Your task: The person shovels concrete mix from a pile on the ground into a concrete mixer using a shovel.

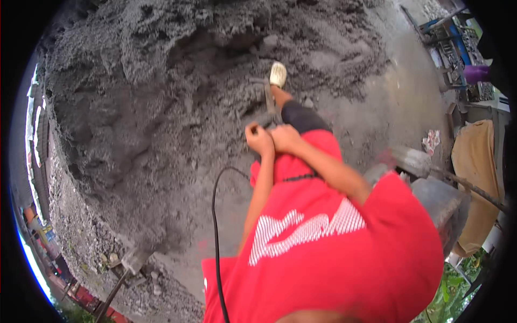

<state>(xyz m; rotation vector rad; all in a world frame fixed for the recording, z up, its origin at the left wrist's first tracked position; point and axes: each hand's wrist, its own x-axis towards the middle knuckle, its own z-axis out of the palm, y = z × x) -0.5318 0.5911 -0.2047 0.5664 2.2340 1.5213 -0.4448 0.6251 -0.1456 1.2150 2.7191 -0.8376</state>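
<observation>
My left hand [260,140] and my right hand [286,139] are together in front of my red shirt [323,253], fingers curled. Just beyond them is a grey tool [269,98] with a short crosswise piece at its far end, its near part running toward my hands. The grip is small and blurred, and the tool's exact kind is unclear. Beyond the tool rises a large heap of dark grey, damp-looking sand [134,102]. My foot in a pale shoe [278,74] is planted at its edge, beside the tool.
A shovel [134,259] lies over gravel at lower left. Another blurred shovel [412,160] extends in from the right, near a grey container [439,202] and a tan sheet [474,177]. A black cable [215,226] loops beside my left arm. Metal frames [449,48] stand at upper right.
</observation>
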